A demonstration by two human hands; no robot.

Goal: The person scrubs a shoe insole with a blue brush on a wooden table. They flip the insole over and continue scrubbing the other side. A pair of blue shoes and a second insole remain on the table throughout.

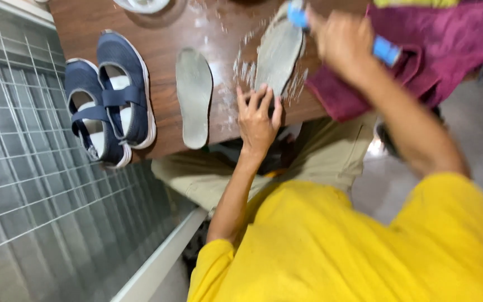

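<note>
The grey insole (279, 53) lies on the brown table (163, 28), its long axis running away from the person. The left hand (258, 117) presses flat, fingers spread, on its near end. The right hand (345, 42), nearer the far end, is closed around a blue-handled tool (387, 51), probably a brush, though blur hides its head.
</note>
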